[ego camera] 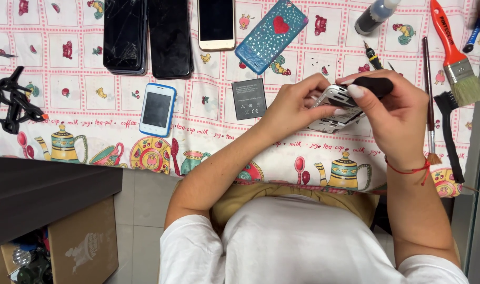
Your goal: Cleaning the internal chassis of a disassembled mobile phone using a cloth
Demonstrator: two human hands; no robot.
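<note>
Gripping silver phone, both hands curled inward.

White short sleeves, red string bracelet, pale painted nails

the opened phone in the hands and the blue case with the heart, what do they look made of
The opened phone, held by the left hand and right hand, looks like silver-grey plastic or thin metal: glossy edge, exposed inner frame; which one is unclear. The blue case looks like soft rubbery plastic, matte, with pale dots and a red heart.
</note>
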